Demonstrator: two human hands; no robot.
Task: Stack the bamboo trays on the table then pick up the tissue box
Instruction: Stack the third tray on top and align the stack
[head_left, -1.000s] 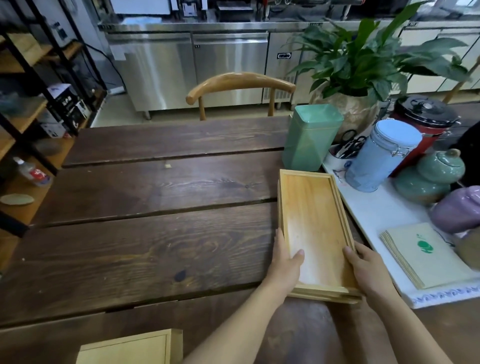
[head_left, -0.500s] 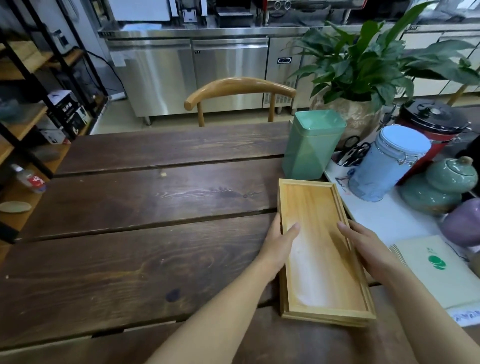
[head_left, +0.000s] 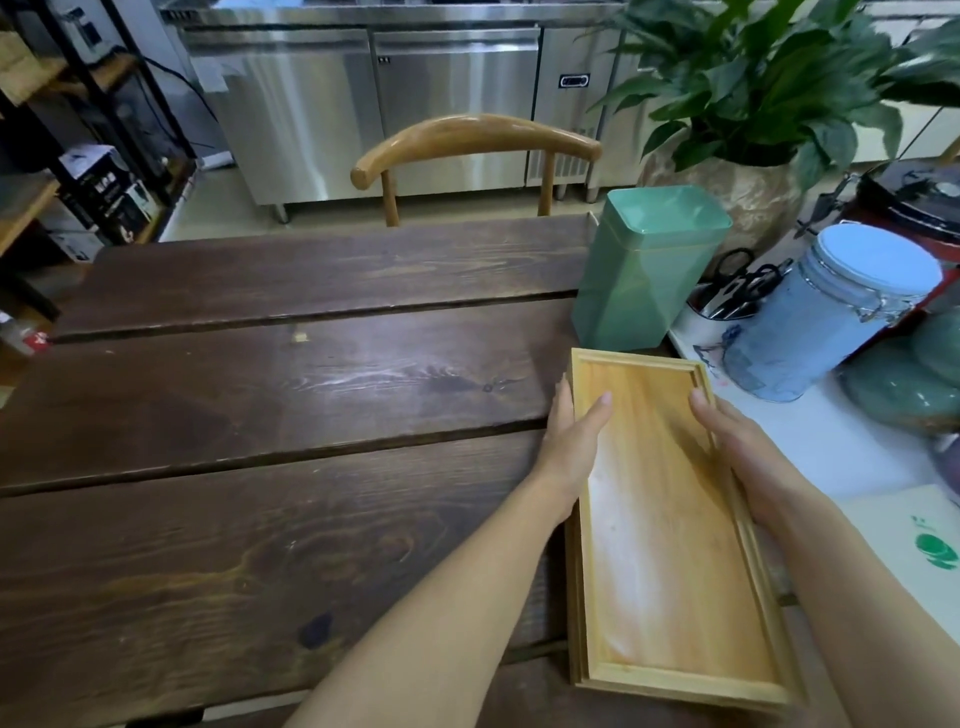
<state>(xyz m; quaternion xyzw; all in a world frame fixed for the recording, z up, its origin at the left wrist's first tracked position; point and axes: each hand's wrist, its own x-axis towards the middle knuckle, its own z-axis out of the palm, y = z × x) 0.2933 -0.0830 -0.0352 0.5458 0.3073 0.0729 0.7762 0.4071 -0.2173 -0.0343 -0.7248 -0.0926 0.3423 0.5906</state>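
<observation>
A stack of light bamboo trays (head_left: 670, 561) lies lengthwise on the dark wooden table (head_left: 285, 467), near its right side. My left hand (head_left: 574, 441) holds the stack's left long edge, thumb resting inside the top tray. My right hand (head_left: 737, 452) holds the right long edge, thumb over the rim. Both hands sit toward the far half of the stack. The tissue box is out of view.
A green tin (head_left: 647, 267) stands just beyond the trays. To the right are a white mat (head_left: 831, 441), a blue clip-top jar (head_left: 836, 317), scissors in a cup (head_left: 737, 291), green ceramic jars (head_left: 914, 379), a potted plant (head_left: 769, 93) and a paper booklet (head_left: 914, 545). A wooden chair (head_left: 472, 145) stands across the table.
Both hands have slid from the near end of the tray stack toward its far half, along the long edges. The view has tilted, and the wooden box at the near left has left the frame.
</observation>
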